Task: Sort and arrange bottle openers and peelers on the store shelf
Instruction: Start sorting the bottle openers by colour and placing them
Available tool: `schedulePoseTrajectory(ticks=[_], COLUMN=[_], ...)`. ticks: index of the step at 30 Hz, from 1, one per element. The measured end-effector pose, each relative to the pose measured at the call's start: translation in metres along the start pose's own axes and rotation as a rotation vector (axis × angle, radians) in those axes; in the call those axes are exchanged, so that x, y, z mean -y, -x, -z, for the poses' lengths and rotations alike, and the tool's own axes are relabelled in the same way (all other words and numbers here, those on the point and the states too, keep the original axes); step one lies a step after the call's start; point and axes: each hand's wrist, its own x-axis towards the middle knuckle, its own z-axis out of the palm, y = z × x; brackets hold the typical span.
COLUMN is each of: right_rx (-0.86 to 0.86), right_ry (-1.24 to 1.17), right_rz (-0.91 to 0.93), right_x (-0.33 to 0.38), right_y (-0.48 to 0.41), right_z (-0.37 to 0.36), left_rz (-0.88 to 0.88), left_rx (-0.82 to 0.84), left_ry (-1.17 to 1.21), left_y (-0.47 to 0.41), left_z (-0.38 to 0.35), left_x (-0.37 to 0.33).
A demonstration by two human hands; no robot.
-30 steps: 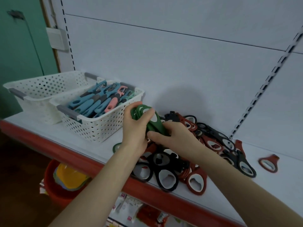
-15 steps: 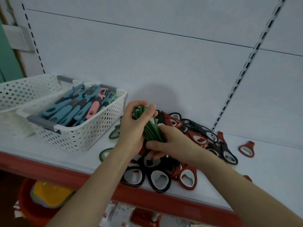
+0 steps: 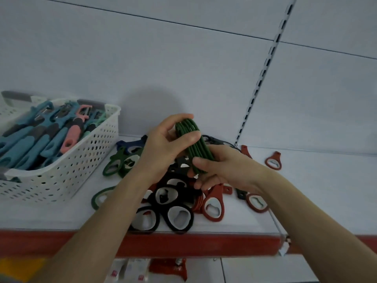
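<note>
Your left hand (image 3: pixel 163 148) curls its thumb and fingers round the top of a stack of green bottle openers (image 3: pixel 193 144).

Far left, a white basket (image 3: pixel 81 160) sits on the shelf (image 3: pixel 316 201). It is full of peelers (image 3: pixel 40 139), mostly blue, with one pink. The picture's edge cuts off its left side. Behind it peeks the corner of a second basket (image 3: pixel 12 107), and you cannot see inside that one.

Just right of the basket, some loose green openers (image 3: pixel 120 162) lie flat. Your left arm hides part of another green opener (image 3: pixel 100 197) nearer the front. A dark blue opener (image 3: pixel 132 144) lies behind them by the wall.

You hold the green stack above the pile, between both hands. You see it from its thin side, so the openers are hard to count. Its long way runs from top to bottom and leans a little right. The round ends point up toward the back wall. The low end is hidden inside your right hand (image 3: pixel 228 170), which pinches it with the thumb on top and the fingers curled under.

Under your hands, black openers (image 3: pixel 179 218) and red openers (image 3: pixel 213 207) lie in a messy pile, partly covered by your arms. Far right, one lone red opener (image 3: pixel 273 161) lies flat, well apart.
</note>
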Motion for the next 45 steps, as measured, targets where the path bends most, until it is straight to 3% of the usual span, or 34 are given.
schedulePoseTrajectory(ticks=[5, 15, 24, 39, 45], right_rx=[-0.117, -0.268, -0.397, -0.636, -0.914], right_ry=[-0.278, -0.4, -0.193, -0.288, -0.146], right_rz=[0.005, 0.013, -0.004, -0.065, -0.031], right_x=[-0.012, -0.031, -0.07, -0.124, -0.143], right_y=[0.02, 0.107, 0.231, 0.365, 0.372], right_z=[0.015, 0.084, 0.171, 0.282, 0.333], left_rz=[-0.005, -0.083, 0.047, 0.195, 0.238], left_rx=[-0.04, 0.105, 0.262, 0.502, 0.583], left_ry=[0.011, -0.05, 0.139, 0.188, 0.212], left_y=[-0.003, -0.01, 0.006, -0.007, -0.039], left_z=[-0.028, -0.144, -0.296, -0.48, -0.524], left_x=[0.008, 0.017, 0.037, 0.088, 0.112])
